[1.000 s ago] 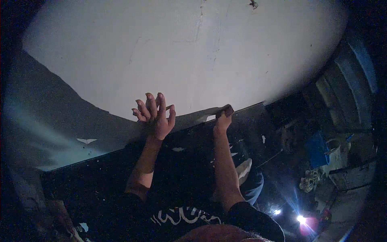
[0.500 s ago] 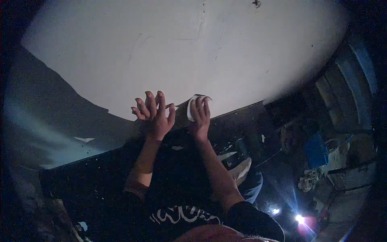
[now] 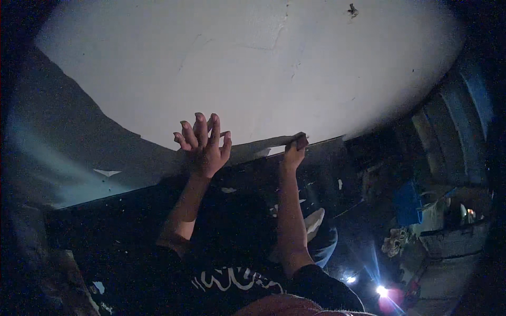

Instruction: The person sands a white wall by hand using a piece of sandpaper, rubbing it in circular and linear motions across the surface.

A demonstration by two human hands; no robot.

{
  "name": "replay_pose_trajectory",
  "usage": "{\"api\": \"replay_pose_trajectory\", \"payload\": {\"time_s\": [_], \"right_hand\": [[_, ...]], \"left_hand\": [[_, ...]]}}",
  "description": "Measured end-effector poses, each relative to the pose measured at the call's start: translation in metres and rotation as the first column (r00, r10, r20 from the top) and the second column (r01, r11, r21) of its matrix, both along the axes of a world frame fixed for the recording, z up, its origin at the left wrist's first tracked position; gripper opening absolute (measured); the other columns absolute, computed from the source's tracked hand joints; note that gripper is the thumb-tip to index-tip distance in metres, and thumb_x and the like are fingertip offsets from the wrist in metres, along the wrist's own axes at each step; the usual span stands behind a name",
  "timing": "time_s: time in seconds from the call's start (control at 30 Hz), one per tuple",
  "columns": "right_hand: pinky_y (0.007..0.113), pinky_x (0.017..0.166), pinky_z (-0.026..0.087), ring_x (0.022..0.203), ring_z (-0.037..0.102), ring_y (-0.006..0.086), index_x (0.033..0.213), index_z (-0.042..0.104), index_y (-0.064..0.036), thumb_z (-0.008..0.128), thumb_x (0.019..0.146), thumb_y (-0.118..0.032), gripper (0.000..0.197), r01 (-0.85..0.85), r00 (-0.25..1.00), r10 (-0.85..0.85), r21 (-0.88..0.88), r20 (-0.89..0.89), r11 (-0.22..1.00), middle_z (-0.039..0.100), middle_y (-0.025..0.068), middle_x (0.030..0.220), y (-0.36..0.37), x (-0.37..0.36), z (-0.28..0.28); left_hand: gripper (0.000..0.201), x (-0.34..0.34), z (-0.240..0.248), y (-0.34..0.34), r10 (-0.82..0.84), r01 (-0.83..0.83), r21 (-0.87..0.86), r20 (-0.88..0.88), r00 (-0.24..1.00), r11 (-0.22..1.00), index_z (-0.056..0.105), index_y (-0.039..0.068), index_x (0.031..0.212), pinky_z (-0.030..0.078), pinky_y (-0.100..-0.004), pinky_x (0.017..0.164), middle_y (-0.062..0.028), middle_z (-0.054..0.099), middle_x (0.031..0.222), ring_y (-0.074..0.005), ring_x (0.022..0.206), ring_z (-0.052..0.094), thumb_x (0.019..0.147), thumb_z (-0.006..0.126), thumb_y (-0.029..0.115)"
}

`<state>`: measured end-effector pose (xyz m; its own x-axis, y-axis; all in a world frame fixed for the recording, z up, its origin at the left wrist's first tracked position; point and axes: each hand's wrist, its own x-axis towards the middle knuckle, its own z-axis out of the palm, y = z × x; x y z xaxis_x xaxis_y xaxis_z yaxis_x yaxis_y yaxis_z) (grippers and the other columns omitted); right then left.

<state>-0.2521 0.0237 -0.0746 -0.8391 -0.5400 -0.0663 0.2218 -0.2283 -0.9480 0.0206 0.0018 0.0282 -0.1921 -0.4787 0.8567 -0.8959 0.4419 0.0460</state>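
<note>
A large pale board or wall panel (image 3: 221, 73) fills the upper view, with scratches and a dark chipped spot. Its lower edge meets shadow. Near that edge, left of centre, my left hand (image 3: 205, 145) is raised with its fingers spread and nothing visible in them. To its right, my right hand (image 3: 294, 155) is closed at the panel's lower edge. A small dark brown, block-like shape shows at the top of this fist; dim light hides what it is. A bright white patch (image 3: 276, 151) lies just left of the fist, and I cannot tell if it belongs to the held thing.
A dark surface with pale flecks runs below the panel. At the right are a blue bucket (image 3: 408, 204), a crumpled pale heap (image 3: 395, 241) and a bright lamp (image 3: 381, 290). A pale triangular scrap (image 3: 107, 172) shows at the left. Part of a blue-trousered leg (image 3: 326, 246) shows beside my right arm.
My right hand has moved right and turned; the white thing seen under its fingers earlier no longer shows clearly. My left hand has stayed nearly in place, fingers still spread.
</note>
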Motion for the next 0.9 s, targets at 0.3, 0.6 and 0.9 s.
{"api": "replay_pose_trajectory", "payload": {"time_s": [0.3, 0.6, 0.9], "right_hand": [[0.039, 0.104, 0.043, 0.129, 0.049, 0.0234, 0.138, 0.050, 0.0027, 0.055, 0.097, -0.009, 0.042, 0.047, 0.868, -0.019, 0.043, -0.497, 0.998, 0.050, 0.0149, 0.142, 0.003, 0.022, 0.031], [0.054, 0.116, 0.028, 0.145, 0.026, 0.0471, 0.144, 0.048, -0.0055, 0.052, 0.097, -0.017, 0.049, -0.264, 0.203, 0.126, 0.069, -0.971, 0.962, 0.038, 0.0186, 0.154, 0.027, 0.094, 0.069], [0.044, 0.119, 0.027, 0.146, 0.030, 0.0356, 0.147, 0.042, -0.0017, 0.048, 0.100, -0.010, 0.048, -0.084, 0.559, -0.016, -0.076, -0.829, 0.994, 0.031, 0.0238, 0.157, 0.017, 0.057, 0.057]], "left_hand": [[0.079, 0.000, 0.001, -0.002, -0.001, 0.001, -0.047, 0.009, 1.000, 0.999, 0.024, 0.013, 0.157, -0.007, -0.0711, 0.111, -0.0252, 0.008, 0.163, -0.0512, 0.148, -0.008, 0.094, 0.060, 0.045], [0.068, -0.001, 0.001, -0.003, -0.025, 0.022, -0.048, -0.055, 0.998, 0.999, 0.041, 0.016, 0.151, -0.008, -0.0620, 0.115, -0.0167, 0.015, 0.164, -0.0447, 0.150, -0.006, 0.092, 0.061, 0.043], [0.068, 0.001, 0.004, -0.001, -0.027, 0.025, -0.033, -0.047, 0.999, 0.999, 0.039, 0.016, 0.152, -0.010, -0.0609, 0.115, -0.0169, 0.017, 0.163, -0.0424, 0.151, -0.006, 0.093, 0.058, 0.044]]}}
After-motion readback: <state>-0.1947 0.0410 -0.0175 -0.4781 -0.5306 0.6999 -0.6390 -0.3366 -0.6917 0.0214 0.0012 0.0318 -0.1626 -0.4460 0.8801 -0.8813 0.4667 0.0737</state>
